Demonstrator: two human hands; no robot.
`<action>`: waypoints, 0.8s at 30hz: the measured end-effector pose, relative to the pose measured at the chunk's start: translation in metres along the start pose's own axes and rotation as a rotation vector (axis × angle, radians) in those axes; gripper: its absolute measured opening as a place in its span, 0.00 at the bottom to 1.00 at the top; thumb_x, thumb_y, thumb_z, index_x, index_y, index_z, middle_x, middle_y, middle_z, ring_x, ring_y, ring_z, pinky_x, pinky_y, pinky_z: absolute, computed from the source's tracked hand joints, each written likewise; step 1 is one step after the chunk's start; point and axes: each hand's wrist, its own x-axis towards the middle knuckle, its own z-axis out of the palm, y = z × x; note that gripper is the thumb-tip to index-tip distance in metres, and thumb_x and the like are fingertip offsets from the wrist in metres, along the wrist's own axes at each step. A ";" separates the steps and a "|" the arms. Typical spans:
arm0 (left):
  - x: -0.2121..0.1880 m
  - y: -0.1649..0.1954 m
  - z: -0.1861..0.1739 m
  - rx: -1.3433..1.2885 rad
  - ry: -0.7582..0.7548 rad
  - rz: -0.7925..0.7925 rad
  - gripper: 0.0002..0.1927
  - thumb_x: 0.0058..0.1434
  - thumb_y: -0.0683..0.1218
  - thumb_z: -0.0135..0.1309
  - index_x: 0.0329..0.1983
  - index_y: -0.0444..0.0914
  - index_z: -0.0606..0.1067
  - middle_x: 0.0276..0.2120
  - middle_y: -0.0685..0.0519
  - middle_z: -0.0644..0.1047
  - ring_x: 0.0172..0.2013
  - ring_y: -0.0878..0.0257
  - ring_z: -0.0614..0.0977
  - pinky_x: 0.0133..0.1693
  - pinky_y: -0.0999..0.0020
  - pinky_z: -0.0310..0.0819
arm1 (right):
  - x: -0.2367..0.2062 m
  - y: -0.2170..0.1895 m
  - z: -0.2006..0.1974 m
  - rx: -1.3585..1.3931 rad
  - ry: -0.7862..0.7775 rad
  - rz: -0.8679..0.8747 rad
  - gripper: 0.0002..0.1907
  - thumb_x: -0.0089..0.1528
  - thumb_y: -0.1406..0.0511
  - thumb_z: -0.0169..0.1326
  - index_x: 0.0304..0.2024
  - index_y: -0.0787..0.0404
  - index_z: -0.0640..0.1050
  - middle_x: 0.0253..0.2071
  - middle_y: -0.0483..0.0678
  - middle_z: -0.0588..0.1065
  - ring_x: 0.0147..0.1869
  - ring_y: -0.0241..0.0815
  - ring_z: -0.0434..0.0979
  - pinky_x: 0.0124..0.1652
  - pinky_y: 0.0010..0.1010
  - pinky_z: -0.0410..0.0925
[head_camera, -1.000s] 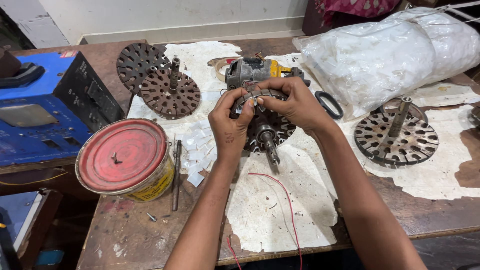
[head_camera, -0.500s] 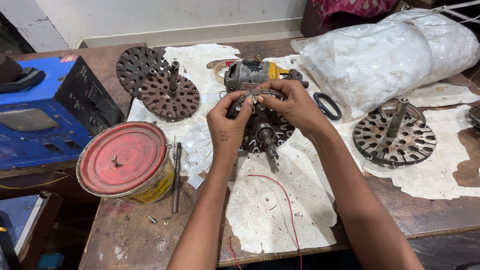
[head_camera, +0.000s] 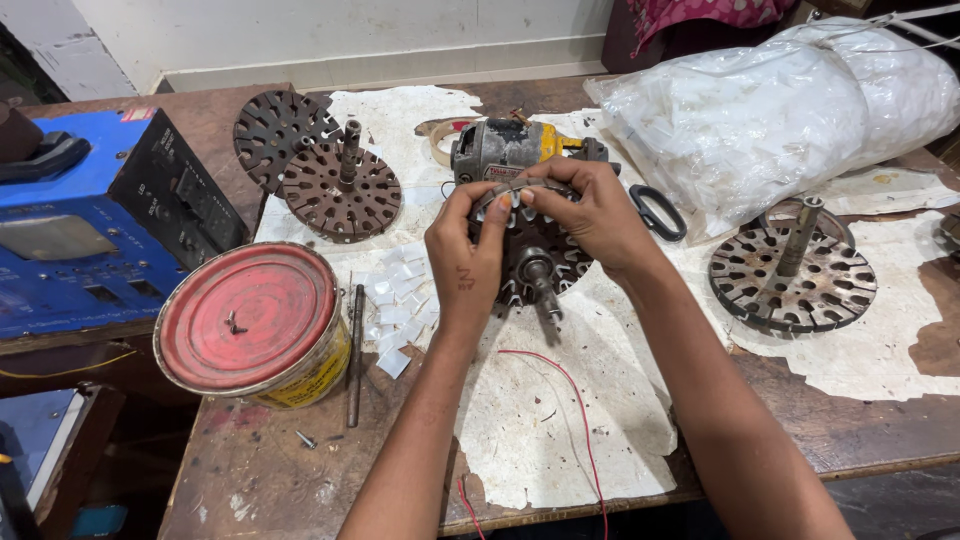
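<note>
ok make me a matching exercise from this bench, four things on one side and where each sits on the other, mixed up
Things:
1. round tin with red lid
2. blue machine
3. slotted core in both hands
4. white plastic bag

Places:
A. far right of the table
B. middle of the table, on the white paper
C. left edge, behind the tin
D. front left, beside a metal rod

Pairs: 1-D, 2-C, 3-B, 4-A

The left hand and right hand both pinch at the core's top rim.
</note>
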 end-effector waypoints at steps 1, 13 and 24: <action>0.002 -0.001 0.000 -0.028 0.002 -0.012 0.13 0.68 0.48 0.55 0.46 0.34 0.80 0.35 0.51 0.82 0.35 0.66 0.82 0.37 0.72 0.75 | 0.000 0.000 0.002 -0.025 0.030 -0.009 0.12 0.63 0.64 0.60 0.47 0.65 0.82 0.37 0.43 0.80 0.38 0.28 0.76 0.39 0.22 0.70; 0.006 -0.007 -0.006 -0.175 0.004 -0.046 0.14 0.69 0.49 0.54 0.46 0.33 0.81 0.35 0.53 0.82 0.36 0.69 0.79 0.39 0.75 0.73 | -0.008 -0.006 0.016 -0.472 0.106 -0.477 0.19 0.60 0.59 0.64 0.50 0.62 0.81 0.45 0.50 0.82 0.48 0.43 0.84 0.49 0.33 0.73; 0.006 -0.005 -0.004 -0.123 0.018 -0.070 0.13 0.70 0.48 0.53 0.45 0.34 0.80 0.34 0.53 0.81 0.35 0.70 0.79 0.37 0.74 0.73 | -0.013 -0.004 0.026 -0.649 0.271 -0.565 0.19 0.60 0.60 0.65 0.46 0.67 0.79 0.42 0.54 0.80 0.44 0.48 0.83 0.44 0.35 0.73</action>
